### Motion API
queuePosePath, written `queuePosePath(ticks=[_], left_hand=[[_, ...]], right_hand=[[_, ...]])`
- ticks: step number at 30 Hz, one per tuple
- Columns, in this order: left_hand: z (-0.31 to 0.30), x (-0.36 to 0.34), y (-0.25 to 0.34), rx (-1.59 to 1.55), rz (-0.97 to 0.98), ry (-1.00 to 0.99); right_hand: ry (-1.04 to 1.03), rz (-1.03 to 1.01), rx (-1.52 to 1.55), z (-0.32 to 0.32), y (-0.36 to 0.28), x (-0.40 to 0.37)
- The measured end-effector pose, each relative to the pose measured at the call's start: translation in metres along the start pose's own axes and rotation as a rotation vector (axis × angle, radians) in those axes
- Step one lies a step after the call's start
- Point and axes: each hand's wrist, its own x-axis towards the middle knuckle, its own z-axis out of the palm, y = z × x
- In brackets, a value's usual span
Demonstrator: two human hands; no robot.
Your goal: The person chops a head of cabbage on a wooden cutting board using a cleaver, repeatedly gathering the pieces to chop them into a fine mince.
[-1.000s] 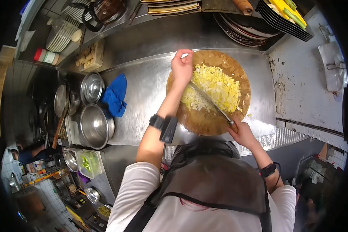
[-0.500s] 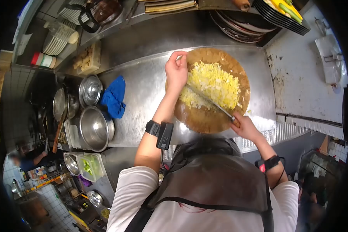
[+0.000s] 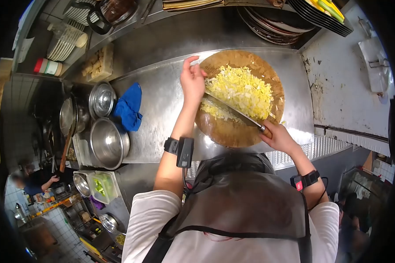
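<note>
A long steel-bladed knife [image 3: 232,109] with a brown handle is laid slantwise across a round brown wooden chopping board [image 3: 228,136], which sits on the brushed stainless-steel worktop [image 3: 162,114]. The right hand [image 3: 278,138] is closed around the handle at the board's near right edge. The left hand [image 3: 193,81] is set over the tip end of the blade at the board's left edge, fingers bent downward and thumb lifted — whether it presses on the spine or merely steadies it cannot be told. The heap of pale yellow and white chopped vegetable [image 3: 245,90] is spread over the far half of the board, just beyond the blade, and a thinner strip of pieces lies on the near side of the edge.

For this rocking chop to be done well, the tip should be held down as a pivot while the handle is raised and lowered. The fingers of the left hand are best placed on top of the spine, clear of the edge. The blade should be swept in small arcs through the heap, and strays gathered back toward the middle — several pieces are seen close to the board's right rim. A crumpled blue cloth [image 3: 129,107] and a round steel bowl [image 3: 107,142] lie to the left on the worktop, well apart from the board.
</note>
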Motion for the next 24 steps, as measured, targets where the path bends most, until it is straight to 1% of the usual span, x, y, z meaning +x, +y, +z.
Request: queuePosePath(ticks=[2,3,6,8,10,11,14,15,16,18,20,22,24], left_hand=[[-0.011,0.011,-0.053,-0.078,-0.062,0.158],[-0.019,0.018,-0.063,-0.188,-0.165,0.138],[-0.024,0.018,-0.064,-0.172,-0.169,0.133],[-0.018,0.004,-0.037,-0.189,-0.209,0.114],[-0.016,-0.007,-0.018,-0.050,0.015,0.041],[-0.014,-0.018,0.002,-0.036,0.025,0.079],[-0.025,-0.033,0.000,0.037,0.023,0.120],[-0.033,-0.034,-0.016,-0.022,-0.042,0.125],[-0.039,-0.033,-0.022,-0.022,-0.041,0.124],[-0.049,-0.035,-0.029,-0.239,-0.278,0.170],[-0.048,-0.034,-0.033,-0.234,-0.254,0.176],[-0.042,-0.030,-0.034,-0.222,-0.222,0.179],[-0.036,-0.024,-0.034,-0.221,-0.197,0.171]], right_hand=[[-0.026,-0.090,-0.045,-0.015,-0.024,0.011],[-0.051,-0.084,-0.140,-0.016,-0.029,0.013],[-0.020,-0.051,-0.129,-0.014,-0.047,0.009],[0.002,-0.039,-0.098,0.002,-0.028,0.000],[0.023,-0.023,-0.069,0.008,-0.007,-0.002],[0.007,-0.047,-0.091,0.009,0.000,-0.005],[-0.005,-0.084,-0.125,-0.003,-0.003,0.000],[-0.015,-0.131,-0.126,-0.007,-0.008,0.005],[-0.026,-0.179,-0.127,-0.011,-0.014,0.009],[-0.054,-0.156,-0.184,-0.016,-0.034,0.014],[-0.082,-0.134,-0.246,-0.016,-0.037,0.015],[-0.035,-0.086,-0.208,-0.009,-0.031,0.013],[-0.030,-0.079,-0.185,-0.006,-0.028,0.010]])
